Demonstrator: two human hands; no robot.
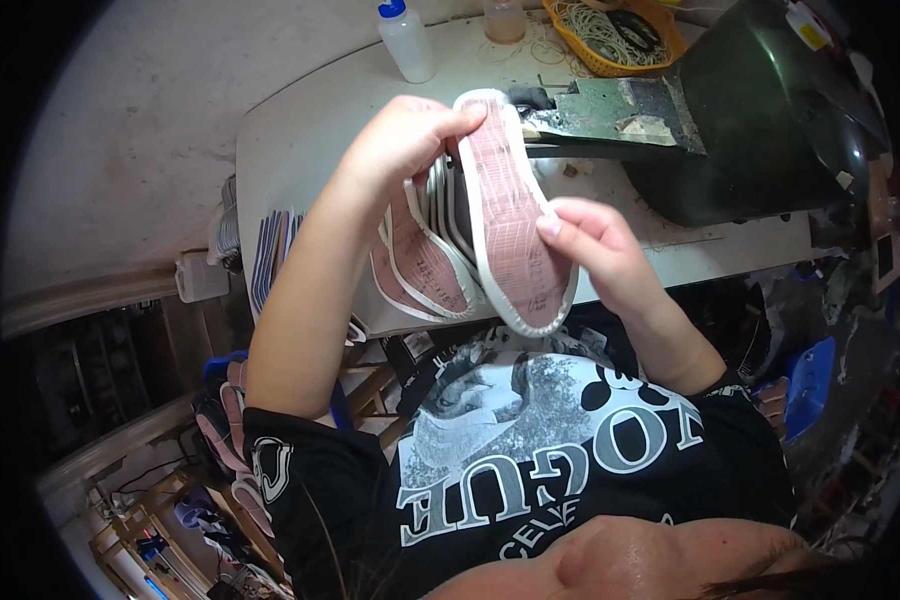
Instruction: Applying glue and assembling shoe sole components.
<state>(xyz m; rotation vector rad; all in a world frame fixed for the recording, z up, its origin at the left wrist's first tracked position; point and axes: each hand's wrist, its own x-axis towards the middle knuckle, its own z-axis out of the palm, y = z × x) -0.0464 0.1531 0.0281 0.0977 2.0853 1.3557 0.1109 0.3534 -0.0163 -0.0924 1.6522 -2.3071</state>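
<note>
Black short-sleeved T-shirt [370, 500]; grey-white picture print [480, 400], large grey lettering [562, 472]; white motif [273, 465] on left sleeve [315, 455].

This looks like a small workshop for shoe parts: the fingers [568, 232] of both hands hold a pink, white-edged sole [507, 195], and a row of similar soles [425, 265] stands on the pale table [305, 135] just left of them. Beyond the fingers to the right sits a bulky dark green machine [760, 110] with a scuffed, flat arm [625, 112]; farther beyond them are a squeeze bottle [407, 48] and an orange basket [607, 67] of cord.
</note>
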